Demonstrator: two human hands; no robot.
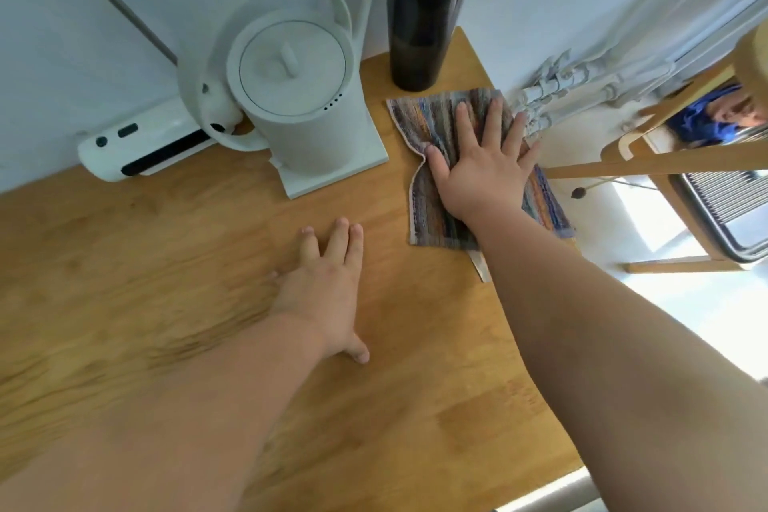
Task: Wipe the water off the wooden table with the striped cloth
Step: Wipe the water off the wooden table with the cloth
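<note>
The striped cloth (432,125) lies flat at the far right corner of the wooden table (166,262), one side reaching the right edge. My right hand (482,166) presses down on it, palm flat and fingers spread. My left hand (328,291) rests flat on the bare wood nearer to me, fingers apart, holding nothing. No water shows clearly on the tabletop.
A white electric kettle (295,96) on its base stands just left of the cloth. A tall dark bottle (419,12) stands behind the cloth at the wall. A white device (141,150) lies at the back left. A wooden chair (685,162) stands off the table's right edge.
</note>
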